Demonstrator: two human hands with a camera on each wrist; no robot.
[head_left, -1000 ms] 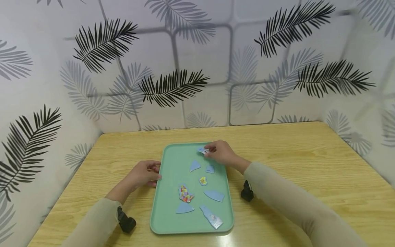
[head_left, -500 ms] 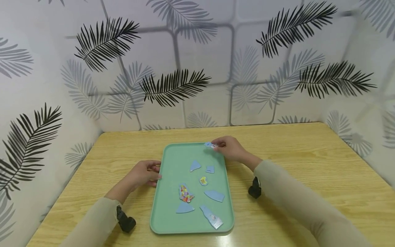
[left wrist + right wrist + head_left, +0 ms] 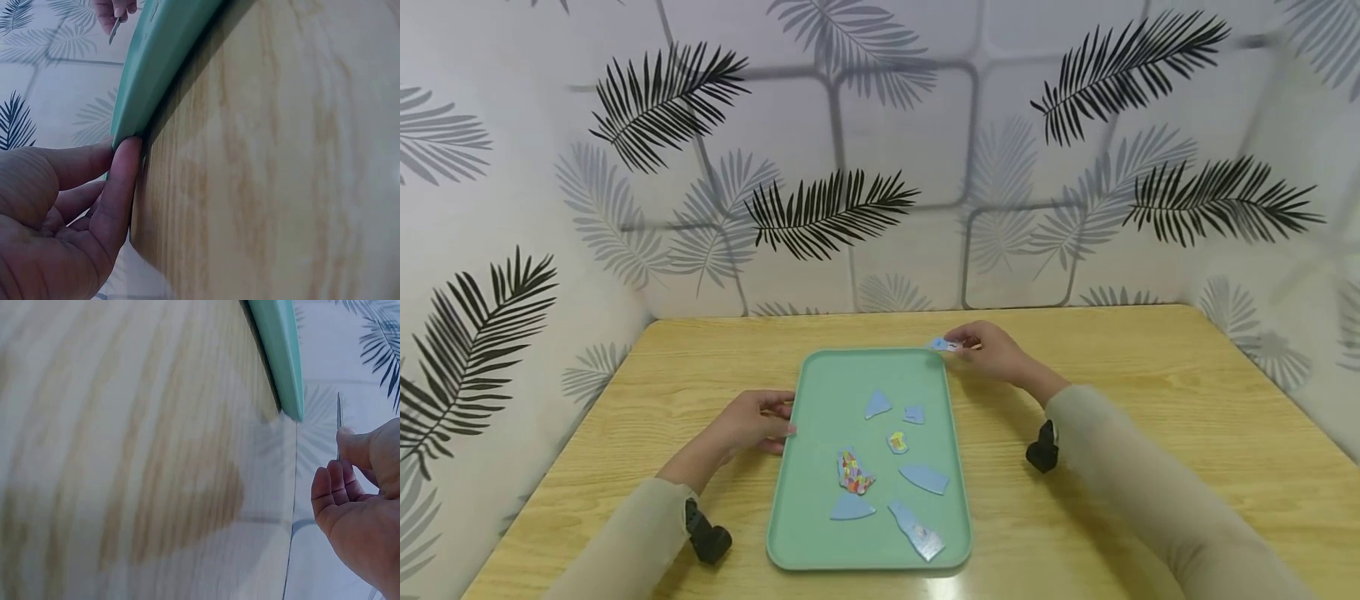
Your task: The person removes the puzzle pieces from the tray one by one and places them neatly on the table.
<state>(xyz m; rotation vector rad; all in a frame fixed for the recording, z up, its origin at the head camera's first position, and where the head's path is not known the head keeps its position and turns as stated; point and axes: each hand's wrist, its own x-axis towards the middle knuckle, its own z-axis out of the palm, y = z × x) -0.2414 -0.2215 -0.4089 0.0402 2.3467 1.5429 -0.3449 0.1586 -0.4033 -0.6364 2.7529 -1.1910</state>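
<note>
My right hand point(image 3: 996, 354) pinches a thin, flat light-blue puzzle piece point(image 3: 938, 343) by its edge, at the far right corner of the green tray point(image 3: 831, 546). Seen edge-on in the right wrist view, that piece point(image 3: 339, 419) stands up from between thumb and fingers, above the table. My left hand point(image 3: 752, 422) holds the tray's left side; the left wrist view has its thumb and fingers at the rim point(image 3: 134, 106). On the tray lie several flat pieces: a multicoloured one point(image 3: 853, 472), a small yellow one point(image 3: 897, 442), and plain blue ones such as a pointed oval point(image 3: 925, 478).
The tray rests on a light wooden table point(image 3: 1097, 350). Behind the table hangs a pale backdrop point(image 3: 895, 142) printed with leaves. A long blue piece point(image 3: 916, 530) lies near the tray's front right corner.
My right hand has carried the blue piece from over the tray's far end rightward and away, to the tray's far right corner. The left hand has stayed at the tray's edge.
</note>
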